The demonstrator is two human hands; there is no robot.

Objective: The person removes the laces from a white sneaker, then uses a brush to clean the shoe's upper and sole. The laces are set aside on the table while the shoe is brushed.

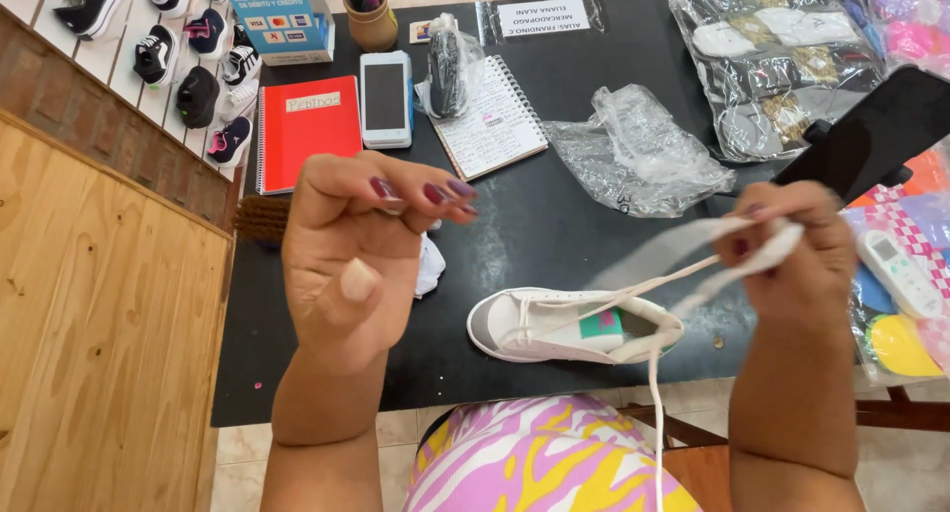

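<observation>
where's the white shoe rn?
Head view: the white shoe lies on its side at the black table's near edge, between both hands, below the clear plastic bag.

Right hand [792, 250] raised above black table [554, 225], fingers [767, 260] pinched round white lace [683, 275]; lace running down from fingertips to white shoe [569, 326] lying on its side below and between both hands; left hand [361, 250] lifted, fingers curled, nothing seen in it; beyond left fingertips, red notebook [309, 131], phone [386, 98], spiral notepad [493, 121]; crumpled plastic bag [643, 156] beyond right fingers.
</observation>
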